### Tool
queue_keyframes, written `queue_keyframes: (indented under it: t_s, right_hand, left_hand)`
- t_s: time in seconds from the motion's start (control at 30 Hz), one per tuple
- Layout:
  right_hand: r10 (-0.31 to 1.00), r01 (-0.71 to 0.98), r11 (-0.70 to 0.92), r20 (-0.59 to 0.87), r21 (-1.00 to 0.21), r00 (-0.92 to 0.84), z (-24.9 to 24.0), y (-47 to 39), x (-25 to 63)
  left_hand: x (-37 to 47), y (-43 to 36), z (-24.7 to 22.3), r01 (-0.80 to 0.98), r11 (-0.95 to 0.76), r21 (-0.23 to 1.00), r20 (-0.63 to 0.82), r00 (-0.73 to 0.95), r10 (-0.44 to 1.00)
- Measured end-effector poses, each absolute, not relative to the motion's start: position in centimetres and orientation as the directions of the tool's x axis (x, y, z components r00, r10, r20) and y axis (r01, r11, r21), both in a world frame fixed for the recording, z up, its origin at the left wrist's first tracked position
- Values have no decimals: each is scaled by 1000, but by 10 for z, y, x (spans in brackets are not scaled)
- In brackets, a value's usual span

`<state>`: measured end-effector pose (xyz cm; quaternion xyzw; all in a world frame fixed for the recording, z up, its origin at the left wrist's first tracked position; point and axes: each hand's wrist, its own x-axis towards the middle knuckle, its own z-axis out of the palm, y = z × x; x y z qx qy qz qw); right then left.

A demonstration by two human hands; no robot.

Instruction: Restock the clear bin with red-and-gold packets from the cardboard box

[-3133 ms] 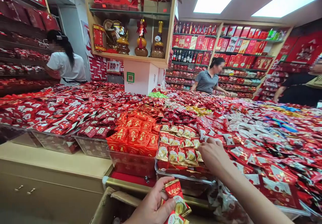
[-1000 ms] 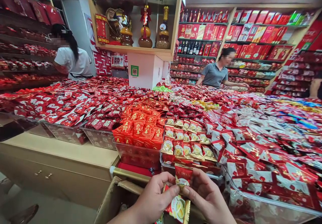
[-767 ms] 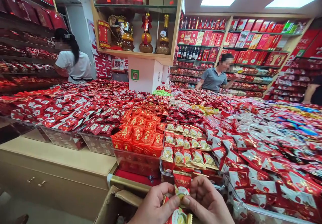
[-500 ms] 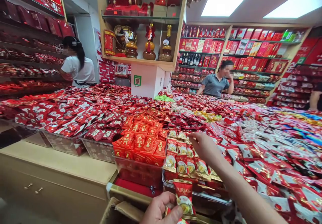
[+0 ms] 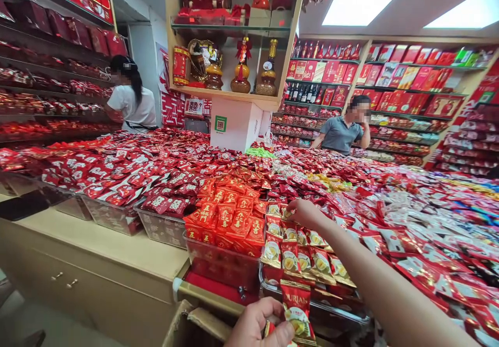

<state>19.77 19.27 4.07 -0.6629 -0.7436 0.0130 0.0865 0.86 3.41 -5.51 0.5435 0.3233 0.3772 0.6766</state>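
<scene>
At the bottom centre, my left hand (image 5: 261, 323) pinches a red and gold durian candy packet (image 5: 297, 310) upright between thumb and fingers; part of another packet shows beneath it. My right hand (image 5: 306, 213) reaches over the bin of durian packets (image 5: 290, 258), its fingers closed at the edge of a packet near the back rows. The packets there stand in rows in a clear plastic bin (image 5: 315, 305). Left of it is a bin heaped with bright red packets with gold characters (image 5: 226, 222).
More bins of dark red packets (image 5: 167, 204) line a cream counter (image 5: 113, 251). An open cardboard box (image 5: 179, 326) is below. A white pillar (image 5: 230, 126) carries a display cabinet (image 5: 230, 93). Two people (image 5: 136, 102) (image 5: 343, 128) stand beyond the heaps.
The view has shifted slightly left, so the scene sits further right. My right hand has moved a little onto the back rows of durian packets. My left hand still holds its packet.
</scene>
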Motion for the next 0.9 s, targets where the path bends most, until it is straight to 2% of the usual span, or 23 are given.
queue_keyframes:
  t_s: [0.1, 0.2, 0.27, 0.3, 0.4, 0.5, 0.57, 0.73, 0.9]
  right_hand:
    - [977, 970, 135, 190, -203, -96, 55, 166, 196]
    - [960, 910, 232, 231, -344, -158, 56, 110, 190]
    - [970, 705, 242, 183, -667, -160, 42, 70, 184]
    - [977, 604, 210, 144, -769, -158, 32, 53, 181]
    - [985, 330, 136, 92, -934, -146, -1, 24, 174]
    - [989, 84, 86, 75, -993, -126, -20, 21, 171]
    - [994, -21, 54, 55, -998, -96, -23, 22, 169]
    - [992, -45, 115, 117, -992, -56, -23, 17, 164]
    - [995, -66, 98, 99, -993, -13, -18, 20, 173]
  left_hand:
    - [9, 34, -54, -194, 124, 973, -13, 489, 872]
    - [9, 36, -56, -267, 122, 956, 29, 501, 865]
    - [10, 36, -56, -293, 105, 950, 60, 502, 863]
    - [10, 36, -55, -294, 98, 951, 65, 499, 864]
    - [10, 33, -51, -300, 141, 943, 29, 499, 866]
    - [10, 30, -45, -300, 198, 933, -23, 501, 865]
    - [11, 29, -43, -304, 208, 930, -34, 491, 870]
    - [9, 29, -48, -323, 189, 927, -12, 480, 877]
    - [7, 30, -52, -276, 223, 935, -58, 502, 863]
